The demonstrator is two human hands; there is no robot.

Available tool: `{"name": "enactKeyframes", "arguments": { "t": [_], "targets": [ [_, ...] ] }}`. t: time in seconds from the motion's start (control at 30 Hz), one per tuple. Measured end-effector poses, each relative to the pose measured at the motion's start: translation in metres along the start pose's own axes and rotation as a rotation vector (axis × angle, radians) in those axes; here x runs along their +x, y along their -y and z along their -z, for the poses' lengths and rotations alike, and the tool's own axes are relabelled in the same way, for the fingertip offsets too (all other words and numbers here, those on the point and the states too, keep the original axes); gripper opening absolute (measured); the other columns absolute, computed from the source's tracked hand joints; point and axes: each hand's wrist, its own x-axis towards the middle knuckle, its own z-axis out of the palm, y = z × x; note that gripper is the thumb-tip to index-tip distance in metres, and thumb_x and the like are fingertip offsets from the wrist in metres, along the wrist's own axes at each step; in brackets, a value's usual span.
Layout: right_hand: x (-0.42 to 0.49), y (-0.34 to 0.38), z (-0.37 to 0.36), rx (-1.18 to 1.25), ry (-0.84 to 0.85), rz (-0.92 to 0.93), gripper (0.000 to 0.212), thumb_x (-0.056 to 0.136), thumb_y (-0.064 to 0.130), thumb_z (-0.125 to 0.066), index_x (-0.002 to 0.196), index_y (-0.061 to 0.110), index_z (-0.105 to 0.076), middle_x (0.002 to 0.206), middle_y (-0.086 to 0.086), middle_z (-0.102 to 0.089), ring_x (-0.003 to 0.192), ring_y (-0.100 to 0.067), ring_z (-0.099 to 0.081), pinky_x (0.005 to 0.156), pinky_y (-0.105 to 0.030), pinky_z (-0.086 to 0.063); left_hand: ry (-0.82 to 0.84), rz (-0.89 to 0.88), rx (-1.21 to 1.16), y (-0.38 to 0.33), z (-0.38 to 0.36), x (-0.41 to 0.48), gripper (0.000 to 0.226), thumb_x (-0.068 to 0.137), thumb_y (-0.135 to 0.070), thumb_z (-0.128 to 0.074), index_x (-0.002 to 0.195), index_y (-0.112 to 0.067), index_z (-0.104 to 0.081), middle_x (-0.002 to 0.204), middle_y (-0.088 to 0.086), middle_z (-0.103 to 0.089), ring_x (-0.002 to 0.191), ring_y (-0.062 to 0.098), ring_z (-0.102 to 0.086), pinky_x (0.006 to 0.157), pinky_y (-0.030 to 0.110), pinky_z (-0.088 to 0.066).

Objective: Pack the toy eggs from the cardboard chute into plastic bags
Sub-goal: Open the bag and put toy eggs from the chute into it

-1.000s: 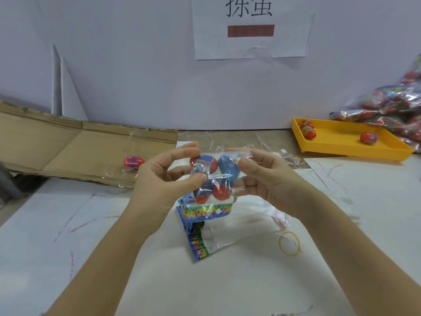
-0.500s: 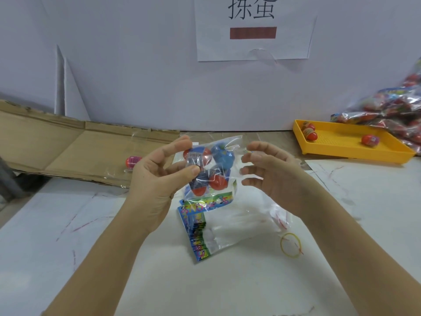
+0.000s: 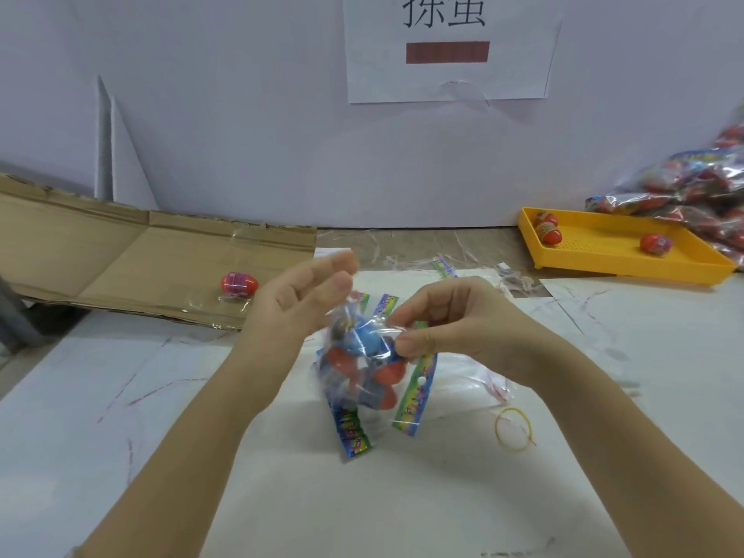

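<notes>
**FILLED BAG HELD AT CENTRE BY RIGHT-HAND PINCH**

The right hand [image 3: 455, 328] pinches the clear plastic bag [image 3: 358, 380] near its top between thumb and forefinger. The bag is at centre, over the white table [image 3: 402, 497], and contains blue and red toy eggs [image 3: 366, 341]. The left hand [image 3: 298, 312] is just beside the bag's upper left edge, with its fingers loosely extended and motion-blurred. Whether it touches the bag cannot be determined.

1 red egg [image 3: 238, 283] lies on the cardboard chute [image 3: 120, 255] at the left. Flat bags [image 3: 354, 436] with colourful header strips lie below the held bag. A yellow rubber band [image 3: 514, 434] lies to their right. The yellow tray [image 3: 628, 271], at the far right, holds 3 loose eggs [image 3: 656, 244]. Packed bags [image 3: 692, 195] are piled behind it.
</notes>
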Motion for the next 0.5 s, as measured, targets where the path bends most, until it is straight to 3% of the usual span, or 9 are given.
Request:
{"name": "enactKeyframes", "arguments": {
  "t": [0.07, 0.17, 0.27, 0.37, 0.5],
  "targets": [
    [0.000, 0.003, -0.003, 0.004, 0.013, 0.023, 0.023, 0.059, 0.013, -0.079, 0.081, 0.017, -0.077, 0.082, -0.007, -0.075, 0.080, -0.018, -0.072, 0.072, -0.022, -0.056, 0.046, 0.049, 0.058, -0.002, -0.005, -0.003, 0.033, 0.075, -0.058, -0.072, 0.092, -0.030, -0.077, 0.104, -0.006, -0.074, 0.092, 0.015, -0.072, 0.075, 0.043, -0.057],
    [0.000, 0.005, -0.003, 0.062, -0.056, 0.068, 0.022, 0.059, 0.014, -0.078, 0.080, 0.021, -0.078, 0.082, -0.009, -0.075, 0.079, -0.021, -0.072, 0.069, -0.028, -0.059, -0.009, 0.075, -0.020, -0.005, -0.013, -0.003, 0.028, 0.067, -0.049, -0.067, 0.076, -0.025, -0.079, 0.087, 0.000, -0.076, 0.069, 0.014, -0.073, 0.053, 0.028, -0.057],
    [0.003, 0.001, -0.001, 0.158, -0.183, 0.090, 0.022, 0.059, 0.014, -0.076, 0.080, 0.022, -0.076, 0.080, -0.008, -0.073, 0.075, -0.024, -0.072, 0.067, -0.038, -0.060, -0.111, 0.190, -0.213, -0.004, -0.016, -0.001, 0.040, 0.058, -0.051, -0.066, 0.078, -0.019, -0.077, 0.089, 0.004, -0.077, 0.075, 0.020, -0.074, 0.056, 0.029, -0.059],
    [0.005, -0.001, 0.000, 0.227, -0.264, 0.120, 0.032, 0.060, 0.011, -0.076, 0.090, 0.021, -0.072, 0.077, -0.006, -0.071, 0.069, -0.021, -0.070, 0.061, -0.034, -0.059, -0.098, 0.258, -0.270, -0.002, -0.013, 0.000, 0.048, 0.053, -0.051, -0.071, 0.080, -0.013, -0.078, 0.096, 0.015, -0.073, 0.081, 0.030, -0.068, 0.071, 0.040, -0.059],
    [0.005, -0.002, 0.000, 0.162, -0.371, 0.138, 0.036, 0.066, 0.007, -0.078, 0.095, 0.024, -0.067, 0.074, -0.003, -0.069, 0.067, -0.020, -0.070, 0.058, -0.033, -0.059, -0.058, 0.256, -0.278, -0.002, -0.011, 0.000, 0.033, 0.053, -0.040, -0.076, 0.072, -0.014, -0.080, 0.076, 0.010, -0.073, 0.059, 0.018, -0.065, 0.054, 0.025, -0.058]
  ]
}}
